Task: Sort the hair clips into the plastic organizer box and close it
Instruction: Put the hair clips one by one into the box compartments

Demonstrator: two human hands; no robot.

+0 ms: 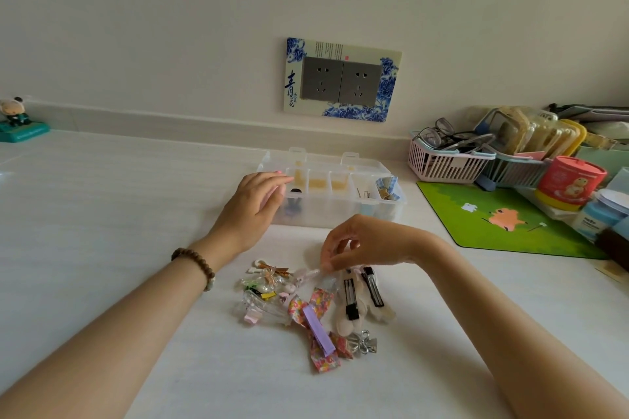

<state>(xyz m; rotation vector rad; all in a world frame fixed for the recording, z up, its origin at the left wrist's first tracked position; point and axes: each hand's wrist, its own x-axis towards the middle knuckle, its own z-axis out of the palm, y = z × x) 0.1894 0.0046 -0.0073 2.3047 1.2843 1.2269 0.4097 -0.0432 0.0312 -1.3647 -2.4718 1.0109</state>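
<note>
- Small pale clip [311, 274] pinched by right hand [360, 241] at far edge of clip pile [313, 303] on worktop [102, 214].
- Organizer box [340, 204] seen open just beyond, clip's long axis roughly left-right.
- Left hand [253, 204] spread loosely, held against box's left end, nearer to it.

1. The scene is seen through a single wide-angle view, worn on the person's head; no second view is given, so nothing is shared.
2. The view is aimed forward and slightly down across the worktop [102, 214], with the wall met square-on beyond it.
3. Both forearms are seen entering from the bottom corners, close to the lens.
4. The left hand [253, 204] and right hand [360, 241] are framed near the centre, with straight edges bent toward the margins.
</note>
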